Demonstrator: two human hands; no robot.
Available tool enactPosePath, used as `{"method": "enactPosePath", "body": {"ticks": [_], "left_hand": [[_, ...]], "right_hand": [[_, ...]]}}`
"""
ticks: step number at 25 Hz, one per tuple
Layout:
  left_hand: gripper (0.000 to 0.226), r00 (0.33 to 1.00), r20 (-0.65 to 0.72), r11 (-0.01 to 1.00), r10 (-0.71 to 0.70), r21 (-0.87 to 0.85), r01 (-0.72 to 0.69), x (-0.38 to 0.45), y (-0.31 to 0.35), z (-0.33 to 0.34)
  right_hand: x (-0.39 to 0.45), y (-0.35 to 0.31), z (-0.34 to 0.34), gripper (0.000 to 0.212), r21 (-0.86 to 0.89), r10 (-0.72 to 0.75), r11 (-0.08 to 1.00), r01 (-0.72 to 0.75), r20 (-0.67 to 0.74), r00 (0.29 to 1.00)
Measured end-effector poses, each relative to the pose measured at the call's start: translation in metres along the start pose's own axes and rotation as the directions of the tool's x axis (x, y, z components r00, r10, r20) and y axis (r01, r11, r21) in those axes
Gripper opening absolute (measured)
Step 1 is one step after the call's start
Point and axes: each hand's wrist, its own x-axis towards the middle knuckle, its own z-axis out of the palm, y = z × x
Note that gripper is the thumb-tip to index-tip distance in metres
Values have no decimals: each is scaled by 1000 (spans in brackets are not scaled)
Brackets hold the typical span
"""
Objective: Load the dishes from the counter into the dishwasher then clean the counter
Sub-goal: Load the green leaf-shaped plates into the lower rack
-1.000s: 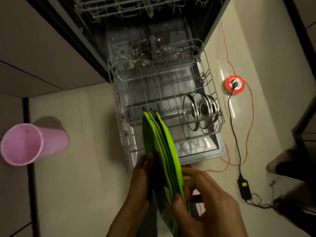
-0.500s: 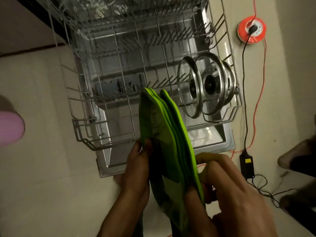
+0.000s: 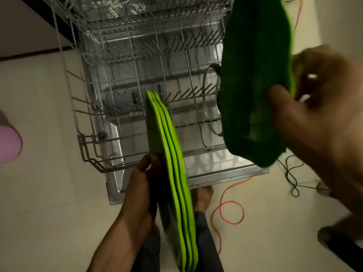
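Head view: my right hand [image 3: 306, 107] grips one green plate [image 3: 253, 75] edge-up over the lower rack [image 3: 125, 122] for slotting by the steel lids [image 3: 211, 99], while left hand [image 3: 143, 185] clamps the remaining plate stack [image 3: 172, 173] upright.

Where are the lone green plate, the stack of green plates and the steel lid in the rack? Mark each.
lone green plate [image 3: 253, 79], head view, its broad face.
stack of green plates [image 3: 172, 154], head view, the upturned rims.
steel lid [image 3: 209, 99], head view, its visible rim.
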Motion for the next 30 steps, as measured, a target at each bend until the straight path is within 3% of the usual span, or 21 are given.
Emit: {"method": "enactPosePath", "body": {"ticks": [3,16,18,24,30], "left_hand": [[25,1000,0,998,-31,-63,31,-2,-5,-5],[32,997,5,992,-73,-102,73,-6,-17,-19],[32,998,8,993,-66,-92,67,-4,-17,-20],[29,999,20,993,-44,-106,46,-3,-18,-20],[26,998,19,990,-54,-126,56,-1,-20,-21]], "right_hand": [[32,-4,29,19,-24,-101,995,101,30,994],[43,30,89,25,-135,-103,983,128,173,979],[44,33,95,29,-141,-107,981,132,170,980],[46,37,110,11,-202,-82,973,114,158,984],[47,41,123,33,-426,-71,901,84,47,996]]}}
